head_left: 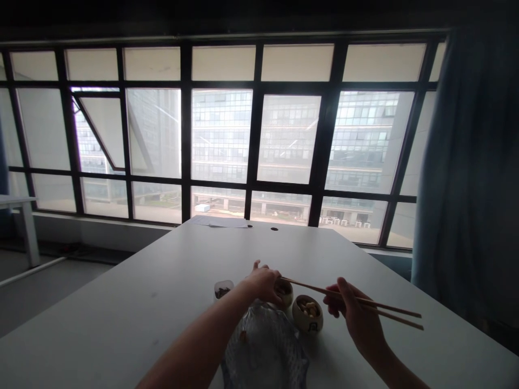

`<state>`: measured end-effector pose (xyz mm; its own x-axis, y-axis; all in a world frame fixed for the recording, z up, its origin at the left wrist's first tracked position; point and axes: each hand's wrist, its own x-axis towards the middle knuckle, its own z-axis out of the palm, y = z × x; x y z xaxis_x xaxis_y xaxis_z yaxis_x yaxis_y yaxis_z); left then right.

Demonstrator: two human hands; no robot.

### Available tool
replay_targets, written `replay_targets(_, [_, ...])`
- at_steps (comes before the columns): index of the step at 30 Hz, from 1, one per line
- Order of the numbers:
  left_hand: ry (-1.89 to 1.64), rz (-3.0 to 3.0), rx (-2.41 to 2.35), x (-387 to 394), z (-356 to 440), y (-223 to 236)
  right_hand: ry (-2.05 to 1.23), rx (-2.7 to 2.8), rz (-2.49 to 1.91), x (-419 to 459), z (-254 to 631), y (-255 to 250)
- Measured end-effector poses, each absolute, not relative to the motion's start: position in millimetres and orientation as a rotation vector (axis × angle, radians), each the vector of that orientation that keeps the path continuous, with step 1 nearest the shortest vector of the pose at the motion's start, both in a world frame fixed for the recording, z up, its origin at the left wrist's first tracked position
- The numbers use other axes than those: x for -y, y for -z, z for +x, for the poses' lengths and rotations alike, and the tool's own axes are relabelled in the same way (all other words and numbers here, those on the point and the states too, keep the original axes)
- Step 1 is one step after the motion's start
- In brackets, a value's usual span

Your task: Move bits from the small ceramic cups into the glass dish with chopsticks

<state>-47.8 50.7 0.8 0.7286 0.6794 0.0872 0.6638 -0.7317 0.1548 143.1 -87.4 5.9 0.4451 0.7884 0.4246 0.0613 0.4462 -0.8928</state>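
Observation:
My left hand [264, 282] is curled round a small cup [285, 292] on the white table [154, 302], fingers wrapped on its rim. My right hand [357, 313] holds a pair of wooden chopsticks [365, 306] whose tips point left into that cup. A second small cup [308, 313], filled with pale nuts, stands just right of it, between my hands. A clear glass plate [265, 351] lies in front of me, under my left forearm, with one small piece on it. A small clear container [223, 289] with dark bits sits left of my left hand.
Sheets of paper [221, 221] lie at the table's far edge, beside two dark cable holes [274, 229]. A wall of windows fills the back. A blue curtain [474, 178] hangs at the right, and another white table [16, 202] stands at the far left.

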Motion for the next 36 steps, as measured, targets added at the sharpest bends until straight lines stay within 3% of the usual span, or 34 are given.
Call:
replay_targets(3, [-0.247, 2.788, -1.07, -49, -62, -10, -0.596, 1.059, -0.973, 92, 131, 0])
replay_targets(8, [-0.728, 2.74, -1.162, -37, -123, -18, -0.803, 1.292, -1.033, 100, 108, 17])
replay_targets(15, [-1.282, 2.459, -1.352, -16, -214, 23, -0.786, 1.714, -1.074, 114, 95, 30])
replay_targets(24, [-1.324, 2.327, -1.273, -4, -223, 66, -0.543, 1.912, -1.081, 119, 90, 33])
replay_targets(30, [-1.248, 2.367, -1.256, 1, -222, 68, -0.742, 1.749, -1.062, 119, 89, 33])
replay_targets(36, [-1.208, 2.428, -1.272, 3, -222, 71, -1.032, 1.144, -1.005, 108, 91, 24])
